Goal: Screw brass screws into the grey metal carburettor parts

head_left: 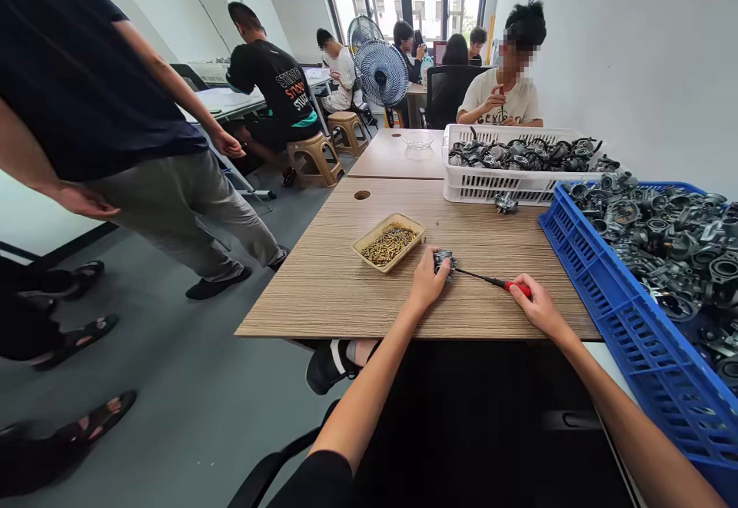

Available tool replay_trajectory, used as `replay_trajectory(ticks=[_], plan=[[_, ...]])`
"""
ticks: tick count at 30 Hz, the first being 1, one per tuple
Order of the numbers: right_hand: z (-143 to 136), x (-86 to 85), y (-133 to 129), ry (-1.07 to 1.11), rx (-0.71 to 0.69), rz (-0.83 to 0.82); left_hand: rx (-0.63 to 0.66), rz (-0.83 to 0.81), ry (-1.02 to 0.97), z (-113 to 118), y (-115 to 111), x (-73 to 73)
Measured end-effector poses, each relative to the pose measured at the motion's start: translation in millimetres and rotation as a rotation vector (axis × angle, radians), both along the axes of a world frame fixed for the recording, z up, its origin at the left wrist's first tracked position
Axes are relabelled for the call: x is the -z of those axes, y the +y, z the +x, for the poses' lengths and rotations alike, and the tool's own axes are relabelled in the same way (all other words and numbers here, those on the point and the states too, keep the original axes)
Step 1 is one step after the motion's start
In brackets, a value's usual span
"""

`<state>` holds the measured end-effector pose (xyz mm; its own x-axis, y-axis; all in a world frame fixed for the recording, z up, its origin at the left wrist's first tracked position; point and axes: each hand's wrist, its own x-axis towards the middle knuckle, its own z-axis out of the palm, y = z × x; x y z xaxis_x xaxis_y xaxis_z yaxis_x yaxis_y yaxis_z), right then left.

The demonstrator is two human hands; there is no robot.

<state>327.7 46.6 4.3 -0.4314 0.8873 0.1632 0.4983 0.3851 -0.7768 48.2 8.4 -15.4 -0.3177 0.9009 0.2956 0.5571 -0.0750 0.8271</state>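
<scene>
My left hand is closed around a small grey metal carburetor, holding it on the wooden table. A screwdriver with a red and black handle and a long dark shaft lies in my right hand, fingers wrapped on the handle's end. Its tip meets the right side of the carburetor; the exact contact point is too small to make out. Just left of my left hand sits a cream tray filled with small brass-coloured screws or jets.
On the right, a blue crate is heaped with metal carburetors. Behind it stands a white crate of similar parts, with one loose carburetor before it. A co-worker sits beyond. People stand and walk at left; fans stand farther back.
</scene>
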Motion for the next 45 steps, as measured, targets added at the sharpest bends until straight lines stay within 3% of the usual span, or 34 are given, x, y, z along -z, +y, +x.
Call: replay_trajectory(ticks=[45], plan=[[-2.4, -3.5, -3.6, -0.042, 0.017, 0.021, -0.011, 0.0, 0.012, 0.5, -1.0, -1.9]])
